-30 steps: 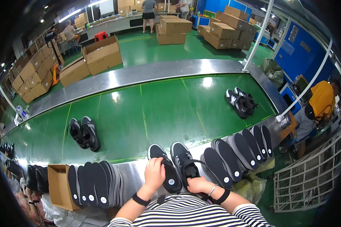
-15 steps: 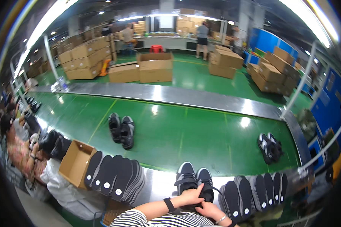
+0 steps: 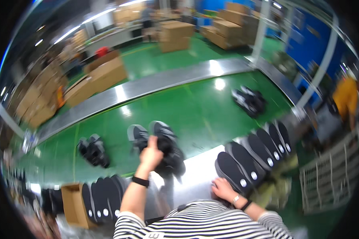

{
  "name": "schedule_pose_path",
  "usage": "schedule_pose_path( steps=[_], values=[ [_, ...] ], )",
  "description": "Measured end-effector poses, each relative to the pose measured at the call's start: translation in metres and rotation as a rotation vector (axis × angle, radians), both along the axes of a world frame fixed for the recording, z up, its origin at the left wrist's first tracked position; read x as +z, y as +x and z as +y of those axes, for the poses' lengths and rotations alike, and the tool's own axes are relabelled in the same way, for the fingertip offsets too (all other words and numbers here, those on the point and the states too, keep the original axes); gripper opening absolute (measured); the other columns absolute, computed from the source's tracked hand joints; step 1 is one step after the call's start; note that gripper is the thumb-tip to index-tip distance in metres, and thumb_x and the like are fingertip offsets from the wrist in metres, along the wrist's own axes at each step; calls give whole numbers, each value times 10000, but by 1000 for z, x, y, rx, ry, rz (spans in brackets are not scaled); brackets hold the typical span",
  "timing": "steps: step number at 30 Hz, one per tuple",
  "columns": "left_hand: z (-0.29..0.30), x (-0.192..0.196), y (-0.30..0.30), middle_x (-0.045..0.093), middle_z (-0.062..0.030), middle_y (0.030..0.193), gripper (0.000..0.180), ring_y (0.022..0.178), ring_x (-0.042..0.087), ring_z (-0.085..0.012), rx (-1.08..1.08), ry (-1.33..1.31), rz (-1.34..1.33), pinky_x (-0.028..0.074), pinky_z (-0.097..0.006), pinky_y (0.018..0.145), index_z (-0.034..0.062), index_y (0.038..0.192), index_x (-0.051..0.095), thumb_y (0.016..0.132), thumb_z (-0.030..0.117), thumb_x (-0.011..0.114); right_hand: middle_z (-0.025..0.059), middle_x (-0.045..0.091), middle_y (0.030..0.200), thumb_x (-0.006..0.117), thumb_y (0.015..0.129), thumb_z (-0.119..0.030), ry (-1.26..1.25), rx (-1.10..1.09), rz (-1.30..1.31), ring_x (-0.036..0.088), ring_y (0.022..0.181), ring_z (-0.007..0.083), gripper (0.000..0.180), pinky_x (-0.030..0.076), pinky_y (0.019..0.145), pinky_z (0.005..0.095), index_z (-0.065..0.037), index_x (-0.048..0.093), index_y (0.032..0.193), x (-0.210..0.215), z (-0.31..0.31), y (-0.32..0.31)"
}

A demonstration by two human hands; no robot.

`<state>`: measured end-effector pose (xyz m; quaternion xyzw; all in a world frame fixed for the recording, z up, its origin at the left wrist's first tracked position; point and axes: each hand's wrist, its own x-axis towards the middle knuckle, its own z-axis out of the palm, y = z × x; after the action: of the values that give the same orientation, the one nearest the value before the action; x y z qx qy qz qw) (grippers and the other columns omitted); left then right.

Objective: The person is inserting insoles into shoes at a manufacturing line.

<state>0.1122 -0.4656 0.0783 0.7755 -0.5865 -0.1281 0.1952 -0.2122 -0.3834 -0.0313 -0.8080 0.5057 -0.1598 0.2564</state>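
Observation:
My left hand [image 3: 150,156] is stretched forward over the edge of the green conveyor belt, gripping a pair of dark grey and black sneakers [image 3: 168,148] near their openings. Their toes point away from me, and motion blurs the shoes. On the metal ledge [image 3: 195,167], my right hand [image 3: 224,189] rests beside the nearest stack of black insoles [image 3: 232,169], its fingers loosely spread and holding nothing. Whether the fingertips touch the insoles cannot be made out.
Other sneaker pairs stand on the belt, one at left [image 3: 93,151] and one at far right [image 3: 249,101]. More insoles [image 3: 103,197] lie beside an open cardboard box [image 3: 76,205]. A white wire crate [image 3: 331,171] and a person in yellow [image 3: 346,97] are at right.
My left hand has carried the sneakers from the ledge forward onto the belt side. My right hand has left the shoes and moved beside the right insoles. My view has turned right.

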Motion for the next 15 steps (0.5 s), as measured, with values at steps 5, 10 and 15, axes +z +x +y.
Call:
schedule_pose_path(
  steps=[5, 10, 15],
  values=[
    [-16, -22, 16, 493, -196, 1066, 681, 978, 479, -344, -32, -375, -159, 398, -418, 812, 56, 1281, 256, 682, 9, 577, 126, 489, 1038, 505, 706, -201, 67, -11, 107, 443, 992, 298, 233, 398, 779, 432, -58, 564, 880, 3, 5, -7],
    [10, -83, -32, 383, -203, 1207, 638, 1123, 353, -352, -169, -279, -48, 308, -428, 923, 26, 1239, 327, 681, 116, 624, 130, 473, 1059, 498, 715, -206, 134, -20, 101, 432, 1007, 296, 227, 400, 767, 446, -59, 564, 875, -2, 9, -10],
    [45, -117, -80, 279, -230, 1277, 677, 1176, 268, -386, -236, -108, -62, 293, -448, 935, 37, 1236, 322, 661, 176, 652, 170, 572, 905, 486, 786, -228, 593, 184, -192, 544, 870, 290, 329, 423, 786, 343, -21, 535, 1037, 48, -10, -9]
  ],
)
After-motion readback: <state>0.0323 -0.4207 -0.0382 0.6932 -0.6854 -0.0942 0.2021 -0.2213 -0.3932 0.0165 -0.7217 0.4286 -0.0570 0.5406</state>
